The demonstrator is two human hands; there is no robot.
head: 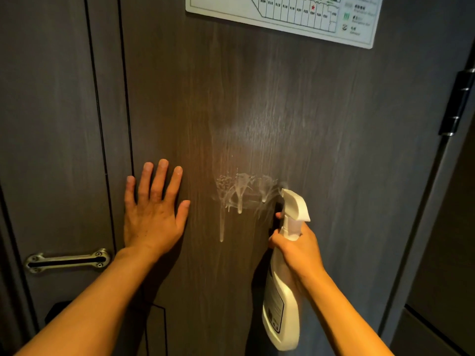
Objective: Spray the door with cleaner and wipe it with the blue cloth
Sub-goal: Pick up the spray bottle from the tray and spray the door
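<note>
A dark wood-grain door (334,150) fills the view. My left hand (151,214) lies flat on it with fingers spread, near the door's left edge. A white spray bottle (282,291) is gripped at the neck by my right hand (298,250), with a finger on the trigger and the nozzle close to the door. White foam (239,191) sits on the door just left of the nozzle, and several drips run down from it. Faint wet streaks reach up the panel above. No blue cloth is in view.
A white floor-plan sign (282,14) is fixed high on the door. A metal latch plate (68,259) sits on the frame at lower left. Black hinges (457,101) line the right edge. A dark handle (55,310) shows at bottom left.
</note>
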